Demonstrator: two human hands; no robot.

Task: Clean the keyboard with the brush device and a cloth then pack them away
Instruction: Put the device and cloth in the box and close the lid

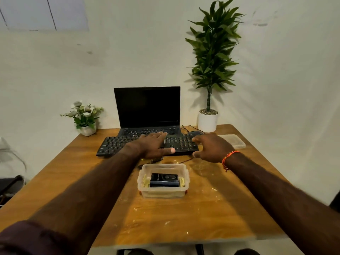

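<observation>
Your left hand (153, 144) and right hand (211, 147) hover spread over the keyboard (114, 144); dragging it risks snagging its cable.

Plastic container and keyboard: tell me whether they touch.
Apart. The head view shows a strip of bare wooden table between the plastic container's far rim and the keyboard's near edge.
</observation>
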